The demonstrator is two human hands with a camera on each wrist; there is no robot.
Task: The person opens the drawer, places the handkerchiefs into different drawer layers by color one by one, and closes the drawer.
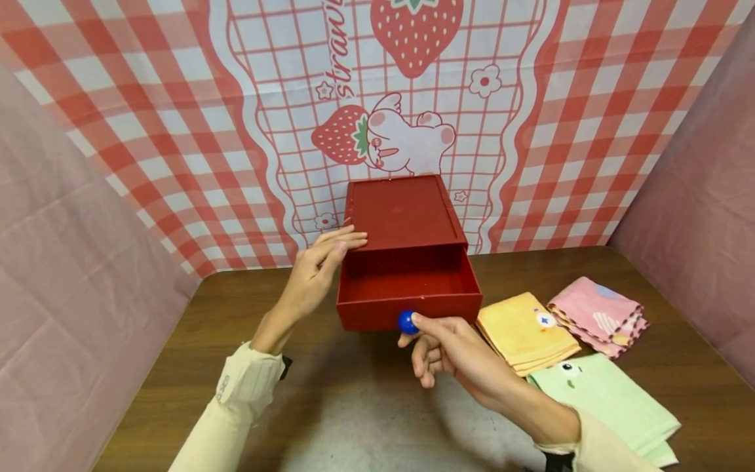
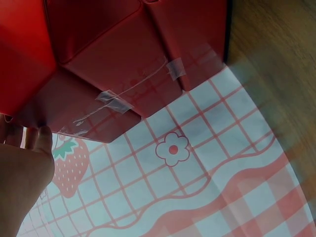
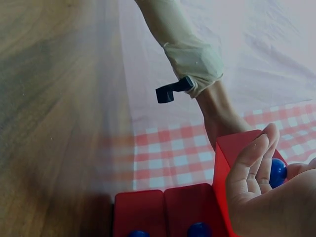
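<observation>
A red drawer cabinet (image 1: 404, 210) stands against the printed backdrop with its top drawer (image 1: 377, 314) pulled out. My right hand (image 1: 457, 351) pinches the blue round knob (image 1: 406, 322) on that drawer's front between thumb and finger. The same knob (image 3: 278, 173) shows beside the curved fingers in the right wrist view. My left hand (image 1: 315, 272) rests with straight fingers on the cabinet's upper left edge. In the left wrist view, this hand (image 2: 24, 168) touches the cabinet's side, which carries strips of clear tape (image 2: 116, 102).
Right of the cabinet lie a folded yellow cloth (image 1: 522, 334), a pink one (image 1: 598, 311) and a green one (image 1: 613, 400) on the wooden table (image 1: 171, 367). Two lower drawers (image 3: 140, 210) with blue knobs show in the right wrist view. A checked strawberry backdrop (image 1: 283, 131) stands behind.
</observation>
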